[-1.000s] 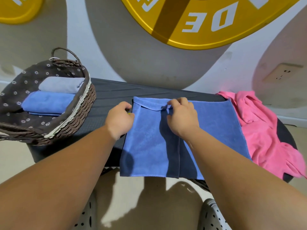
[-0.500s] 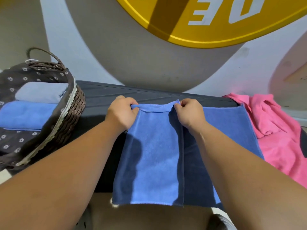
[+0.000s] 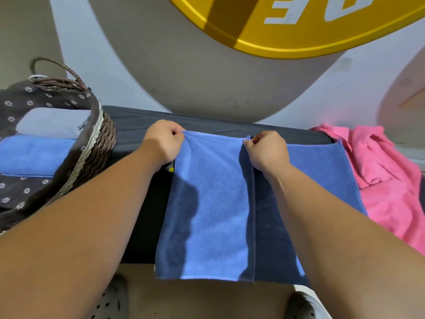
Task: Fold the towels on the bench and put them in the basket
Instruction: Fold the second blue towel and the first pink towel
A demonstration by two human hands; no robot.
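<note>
A blue towel (image 3: 213, 203) lies across the dark bench (image 3: 138, 125), its left part folded over the rest and its near end hanging over the front edge. My left hand (image 3: 161, 143) pinches the far left corner of the folded flap. My right hand (image 3: 266, 150) pinches the flap's far right corner. A crumpled pink towel (image 3: 386, 171) lies on the bench to the right, touching the blue one. The wicker basket (image 3: 101, 143) with a dark flowered lining stands at the left and holds a folded grey towel (image 3: 50, 123) and a folded blue towel (image 3: 32, 153).
A wall with a big yellow round sign (image 3: 287, 31) rises right behind the bench. My two shoes (image 3: 108, 300) stand on the floor below the bench's front edge. A strip of bare bench shows between the basket and the blue towel.
Both hands have moved away from me to the far edge of the flap and pulled it taut and flat. The view has shifted closer and a little to the right.
</note>
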